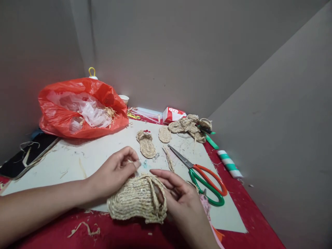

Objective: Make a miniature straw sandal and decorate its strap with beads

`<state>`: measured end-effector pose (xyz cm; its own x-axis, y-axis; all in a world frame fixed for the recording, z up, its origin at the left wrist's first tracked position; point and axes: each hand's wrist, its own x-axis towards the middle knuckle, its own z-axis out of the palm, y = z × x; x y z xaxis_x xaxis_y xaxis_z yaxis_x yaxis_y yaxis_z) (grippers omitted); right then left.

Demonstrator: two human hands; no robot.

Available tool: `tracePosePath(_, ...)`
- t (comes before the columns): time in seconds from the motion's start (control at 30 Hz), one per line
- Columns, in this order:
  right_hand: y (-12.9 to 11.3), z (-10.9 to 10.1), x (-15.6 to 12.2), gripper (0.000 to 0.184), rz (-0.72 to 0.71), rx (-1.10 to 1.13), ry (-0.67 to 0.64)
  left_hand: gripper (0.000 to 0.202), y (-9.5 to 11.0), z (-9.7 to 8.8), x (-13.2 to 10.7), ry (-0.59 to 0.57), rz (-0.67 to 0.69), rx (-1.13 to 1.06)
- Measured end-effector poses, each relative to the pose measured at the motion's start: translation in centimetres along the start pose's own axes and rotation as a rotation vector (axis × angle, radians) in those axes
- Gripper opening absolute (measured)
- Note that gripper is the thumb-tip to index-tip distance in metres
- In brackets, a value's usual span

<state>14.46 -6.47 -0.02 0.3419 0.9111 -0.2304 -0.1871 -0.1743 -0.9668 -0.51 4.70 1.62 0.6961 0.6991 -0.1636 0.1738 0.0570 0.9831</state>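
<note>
A woven straw slipper, its plaited rows running lengthwise, is held low over the front edge of the white board. My right hand grips it at its open right end, with the thumb partly hidden at the opening. Just above its upper edge, my left hand is closed in a pinch; whatever is between the fingertips is too small to name. Beyond my hands lie a small finished straw slipper with red beads, an oval straw sole and a short plaited strip.
Scissors with orange and green handles lie open at right. A red plastic bag stands back left, near a dark phone. Straw pieces and a red-and-white box are at the back, with a striped roll at right.
</note>
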Motion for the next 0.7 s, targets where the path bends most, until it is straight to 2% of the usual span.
tracePosePath(0.03, 0.1, -0.1, 0.1, 0.036, 0.0, -0.003, 0.002, 0.013, 0.1, 0.1, -0.3, 0.034, 0.114, 0.117)
tracePosePath(0.1, 0.2, -0.3, 0.2, 0.034, -0.012, -0.01, 0.005, 0.015, 0.2, 0.2, -0.9, 0.03, 0.317, 0.338)
tracePosePath(0.2, 0.2, -0.1, 0.0, 0.028, -0.059, -0.033, -0.016, 0.015, -0.1, 0.5, -1.4, -0.006, 0.497, 0.55)
tracePosePath(0.33, 0.2, 0.5, -0.4, 0.021, -0.095, -0.067, -0.014, 0.011, -0.9, 0.9, -1.5, 0.041, 0.575, 0.698)
tracePosePath(0.47, -0.1, 1.0, -0.8, 0.02, -0.137, -0.125, 0.062, 0.01, -1.2, 1.0, -1.6, 0.064, 0.607, 0.725)
tracePosePath(0.7, -0.1, 1.6, -1.3, 0.023, -0.21, -0.146, 0.131, 0.016, -0.9, 1.0, -1.7, 0.005, 0.753, 0.709)
